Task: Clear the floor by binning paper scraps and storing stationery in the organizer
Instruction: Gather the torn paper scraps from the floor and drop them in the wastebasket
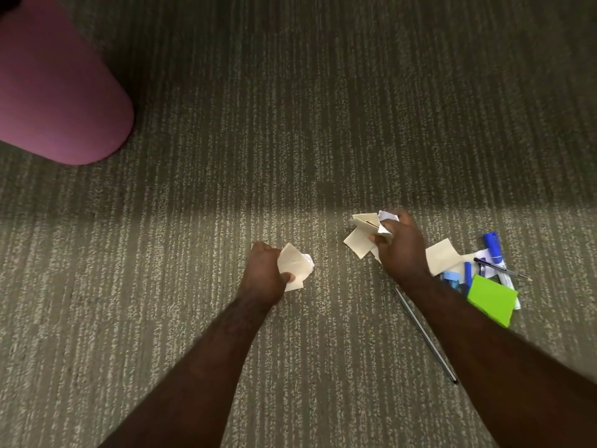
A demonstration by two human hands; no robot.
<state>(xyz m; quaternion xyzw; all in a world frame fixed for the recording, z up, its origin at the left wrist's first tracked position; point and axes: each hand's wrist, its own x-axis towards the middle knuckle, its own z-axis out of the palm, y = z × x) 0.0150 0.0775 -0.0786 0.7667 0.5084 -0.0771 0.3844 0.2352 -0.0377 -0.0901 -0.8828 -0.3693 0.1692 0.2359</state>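
Covering everything, striped grey carpet [290, 124]

Left hand [263, 273]: bare from knuckles to wrist. Thumbnail [292, 278]: short, pale, plain. Right hand [402, 250]: bare likewise; I see the back of the hand and the knuckles, with the nails too small to judge. Left forearm [206, 367]: bare along all its visible length, with fine hair on the upper surface. Right forearm [500, 360]: bare along all its visible length, down to the lower right corner. Both my arms narrow at the wrist and widen toward the frame edge. Blur softens finer detail.
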